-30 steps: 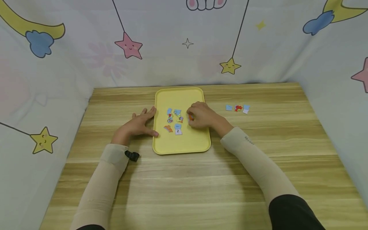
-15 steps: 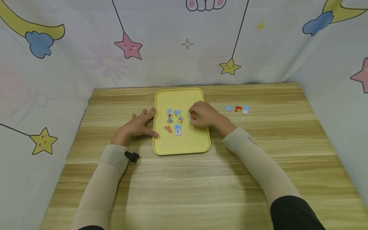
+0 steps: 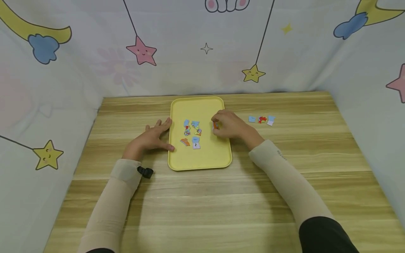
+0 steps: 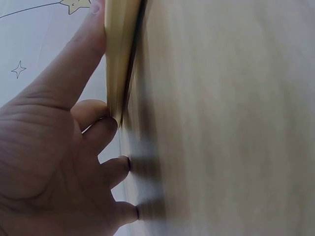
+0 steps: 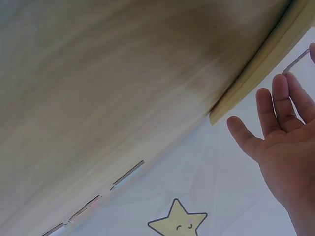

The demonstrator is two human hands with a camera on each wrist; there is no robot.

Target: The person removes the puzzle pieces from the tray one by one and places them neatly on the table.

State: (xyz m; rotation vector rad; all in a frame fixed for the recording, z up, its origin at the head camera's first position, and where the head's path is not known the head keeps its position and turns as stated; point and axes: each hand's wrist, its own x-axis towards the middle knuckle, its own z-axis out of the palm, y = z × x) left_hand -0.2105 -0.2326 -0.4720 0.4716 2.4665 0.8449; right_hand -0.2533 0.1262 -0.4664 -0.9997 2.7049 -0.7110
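Note:
On the wooden table lies a yellow tray [image 3: 197, 162]. My left hand [image 3: 152, 137] is spread at the tray's left rim; in the left wrist view the thumb and a finger touch the tray's side [image 4: 118, 54]. Over the tray's right part, my right hand [image 3: 233, 125] pinches a small orange and blue puzzle piece [image 3: 216, 125], partly hidden by the fingers. Its thin edge [image 5: 297, 61] shows between the fingertips in the right wrist view. Several puzzle pieces [image 3: 196, 128] form a small cluster on the tray, with an orange piece [image 3: 185, 142] and a blue-white piece [image 3: 196, 143] below.
To the right of the tray, a blue piece [image 3: 251, 119], a red piece [image 3: 262, 119] and a blue-white piece [image 3: 270, 120] lie in a row on the table [image 3: 202, 211]. A printed cloth [image 3: 177, 70] hangs behind and at both sides.
My right hand has shifted slightly right and back, carrying the orange and blue puzzle piece away from the cluster. The left hand has stayed at the tray's rim.

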